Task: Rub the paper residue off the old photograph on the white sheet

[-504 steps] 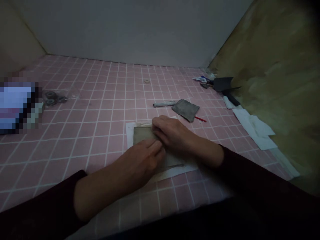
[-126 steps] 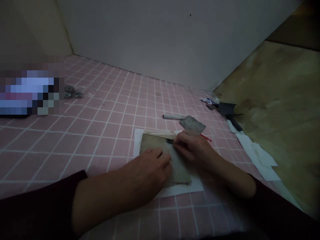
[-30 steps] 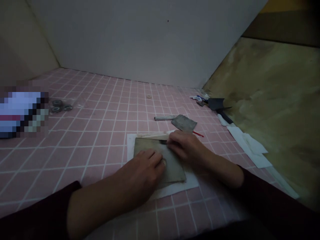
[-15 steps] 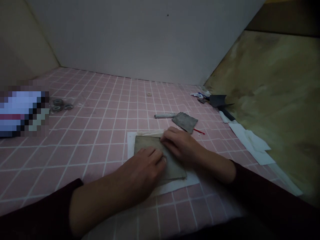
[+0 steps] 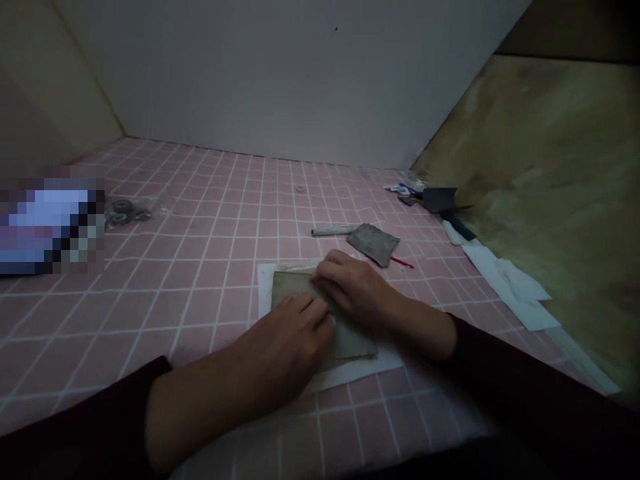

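A flat grey-green square piece (image 5: 353,337) lies on a white sheet (image 5: 390,360) in front of me. My left hand (image 5: 295,340) rests on the middle of the piece, its fingers bent and close together; what is under the fingertips is hidden. At the piece's far edge, my right hand (image 5: 350,283) has its fingers pinched together, and they hide whatever is between them. A thin pale strip (image 5: 295,265) runs along the far edge, just left of the right fingertips.
Beyond my hands are a grey tube (image 5: 333,231), a smaller grey piece (image 5: 374,244) and a red stick (image 5: 403,262). A dark tool (image 5: 440,200) and white papers (image 5: 510,287) lie right. Dark rings (image 5: 121,212) and a blurred-out screen (image 5: 45,220) are left.
My right hand has moved slightly left along the far edge of the piece. My left hand stays on the piece. The whole view has shifted a little.
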`<state>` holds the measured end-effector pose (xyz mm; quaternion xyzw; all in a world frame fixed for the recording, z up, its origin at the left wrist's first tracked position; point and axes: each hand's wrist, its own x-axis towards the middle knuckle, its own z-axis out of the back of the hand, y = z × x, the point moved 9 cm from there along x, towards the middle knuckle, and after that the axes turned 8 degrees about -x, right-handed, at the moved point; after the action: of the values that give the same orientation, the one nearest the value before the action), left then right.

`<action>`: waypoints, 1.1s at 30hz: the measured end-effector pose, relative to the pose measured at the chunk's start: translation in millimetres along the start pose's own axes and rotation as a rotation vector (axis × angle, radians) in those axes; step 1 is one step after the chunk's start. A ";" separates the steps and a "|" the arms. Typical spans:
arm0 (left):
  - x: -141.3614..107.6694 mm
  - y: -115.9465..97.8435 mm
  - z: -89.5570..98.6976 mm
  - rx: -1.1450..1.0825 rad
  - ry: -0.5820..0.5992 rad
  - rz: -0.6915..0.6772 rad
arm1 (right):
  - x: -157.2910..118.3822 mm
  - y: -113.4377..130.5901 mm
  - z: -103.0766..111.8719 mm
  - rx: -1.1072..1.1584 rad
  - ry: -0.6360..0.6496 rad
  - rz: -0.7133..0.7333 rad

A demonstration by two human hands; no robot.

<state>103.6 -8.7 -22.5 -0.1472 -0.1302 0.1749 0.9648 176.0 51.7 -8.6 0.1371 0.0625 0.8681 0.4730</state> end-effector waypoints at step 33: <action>1.0 2.1 -2.1 -0.076 -0.046 -0.014 | -8.7 -6.5 3.5 -0.031 0.029 -0.017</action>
<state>104.6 -7.0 -24.9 -0.1790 -0.1598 0.1665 0.9564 186.8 47.8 -8.4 0.1166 0.0569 0.8668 0.4815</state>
